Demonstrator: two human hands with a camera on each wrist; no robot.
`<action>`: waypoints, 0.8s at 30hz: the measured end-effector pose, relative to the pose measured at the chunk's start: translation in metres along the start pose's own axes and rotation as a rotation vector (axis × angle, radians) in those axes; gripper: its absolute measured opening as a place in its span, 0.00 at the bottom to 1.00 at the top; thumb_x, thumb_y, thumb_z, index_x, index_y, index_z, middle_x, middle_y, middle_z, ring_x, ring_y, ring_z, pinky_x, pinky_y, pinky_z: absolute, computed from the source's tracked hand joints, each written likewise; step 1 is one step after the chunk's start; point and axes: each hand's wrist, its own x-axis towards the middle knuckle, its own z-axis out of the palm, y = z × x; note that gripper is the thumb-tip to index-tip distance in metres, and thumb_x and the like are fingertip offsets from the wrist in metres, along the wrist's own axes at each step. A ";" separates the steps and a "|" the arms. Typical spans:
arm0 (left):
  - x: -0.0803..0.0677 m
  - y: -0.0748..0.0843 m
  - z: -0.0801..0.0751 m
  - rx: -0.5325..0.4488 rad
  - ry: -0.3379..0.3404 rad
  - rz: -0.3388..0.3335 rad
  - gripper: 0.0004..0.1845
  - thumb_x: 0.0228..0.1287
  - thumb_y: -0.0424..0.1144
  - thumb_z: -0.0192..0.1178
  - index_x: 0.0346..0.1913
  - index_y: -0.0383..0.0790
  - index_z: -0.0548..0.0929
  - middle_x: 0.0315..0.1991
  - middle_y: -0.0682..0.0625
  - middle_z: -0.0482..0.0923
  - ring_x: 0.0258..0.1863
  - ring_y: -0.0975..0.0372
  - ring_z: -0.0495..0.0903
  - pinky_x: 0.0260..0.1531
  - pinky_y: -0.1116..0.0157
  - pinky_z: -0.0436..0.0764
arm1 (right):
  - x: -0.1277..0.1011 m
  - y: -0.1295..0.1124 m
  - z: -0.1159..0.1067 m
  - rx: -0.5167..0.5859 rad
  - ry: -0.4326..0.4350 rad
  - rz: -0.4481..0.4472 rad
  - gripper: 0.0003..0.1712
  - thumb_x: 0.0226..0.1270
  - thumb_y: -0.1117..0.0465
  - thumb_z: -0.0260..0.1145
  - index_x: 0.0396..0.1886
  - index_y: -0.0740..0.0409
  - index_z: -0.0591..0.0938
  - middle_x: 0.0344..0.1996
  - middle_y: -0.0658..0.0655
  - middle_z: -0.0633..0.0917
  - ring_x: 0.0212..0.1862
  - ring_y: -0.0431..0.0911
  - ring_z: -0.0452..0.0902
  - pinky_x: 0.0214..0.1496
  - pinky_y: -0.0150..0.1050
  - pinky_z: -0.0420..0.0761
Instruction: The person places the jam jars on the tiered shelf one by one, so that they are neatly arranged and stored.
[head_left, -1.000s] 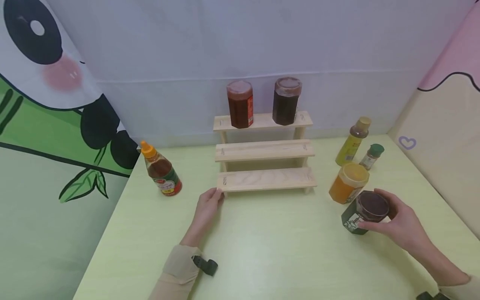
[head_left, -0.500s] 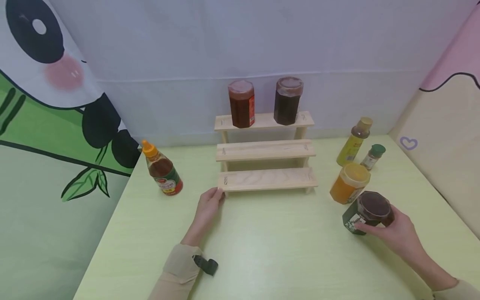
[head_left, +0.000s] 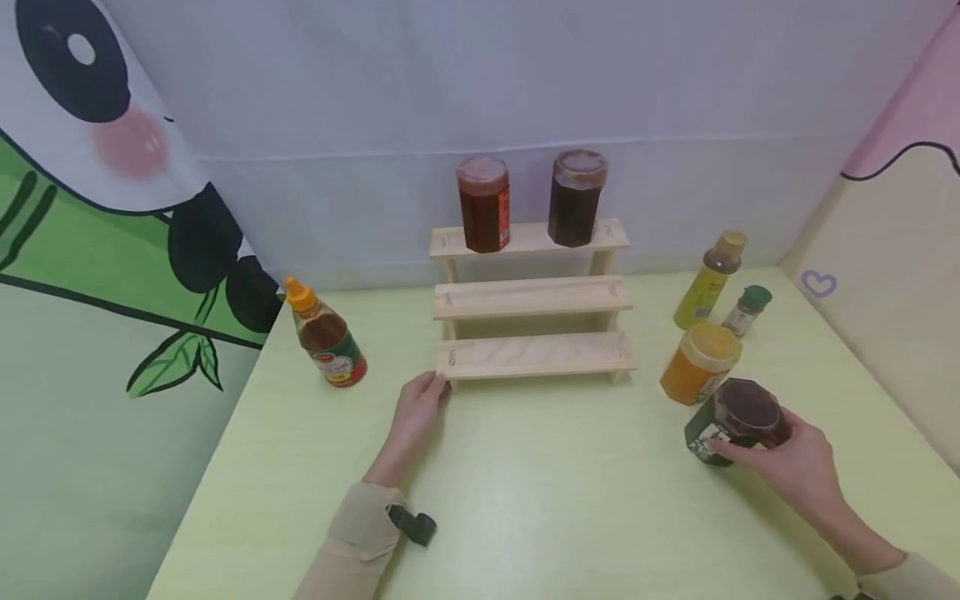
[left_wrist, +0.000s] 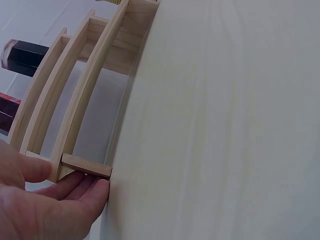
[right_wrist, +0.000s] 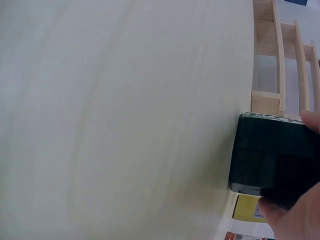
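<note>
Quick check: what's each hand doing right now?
Left hand: open, straight fingers touching the front left corner of the wooden rack.
Right hand: fingers curled round the dark jar, holding it.

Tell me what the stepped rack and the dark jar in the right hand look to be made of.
Stepped rack: pale unfinished wood, with visible grain and matte boards. Dark jar, gripped by the right hand: probably clear glass or rigid plastic, since the dark contents show through the glossy wall; it carries a dark printed label.
</note>
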 end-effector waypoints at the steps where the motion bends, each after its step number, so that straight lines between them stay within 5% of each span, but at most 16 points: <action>1: 0.000 0.000 0.000 0.000 0.002 -0.004 0.20 0.77 0.40 0.44 0.61 0.28 0.72 0.62 0.39 0.70 0.61 0.53 0.70 0.57 0.64 0.74 | -0.001 -0.001 0.001 -0.001 0.004 -0.003 0.37 0.44 0.53 0.81 0.52 0.66 0.76 0.41 0.63 0.84 0.37 0.22 0.73 0.34 0.21 0.79; 6: -0.001 0.001 -0.001 0.000 0.003 -0.005 0.21 0.76 0.40 0.45 0.61 0.27 0.71 0.62 0.38 0.70 0.61 0.53 0.70 0.57 0.64 0.74 | -0.003 -0.011 0.003 0.021 -0.009 -0.022 0.38 0.44 0.54 0.81 0.53 0.66 0.76 0.40 0.55 0.84 0.39 0.23 0.74 0.34 0.22 0.80; 18: 0.000 0.003 0.000 -0.009 0.010 -0.018 0.20 0.77 0.39 0.44 0.61 0.28 0.72 0.62 0.38 0.70 0.61 0.53 0.70 0.57 0.63 0.74 | 0.015 -0.059 0.023 0.064 -0.105 -0.154 0.40 0.44 0.55 0.81 0.58 0.63 0.76 0.46 0.62 0.83 0.42 0.27 0.76 0.34 0.26 0.81; 24: 0.001 0.002 -0.002 -0.015 -0.003 -0.011 0.20 0.77 0.39 0.44 0.61 0.27 0.71 0.62 0.37 0.69 0.61 0.51 0.69 0.57 0.63 0.74 | 0.038 -0.090 0.036 0.060 -0.119 -0.272 0.37 0.41 0.55 0.83 0.53 0.59 0.78 0.41 0.56 0.85 0.40 0.39 0.80 0.34 0.27 0.81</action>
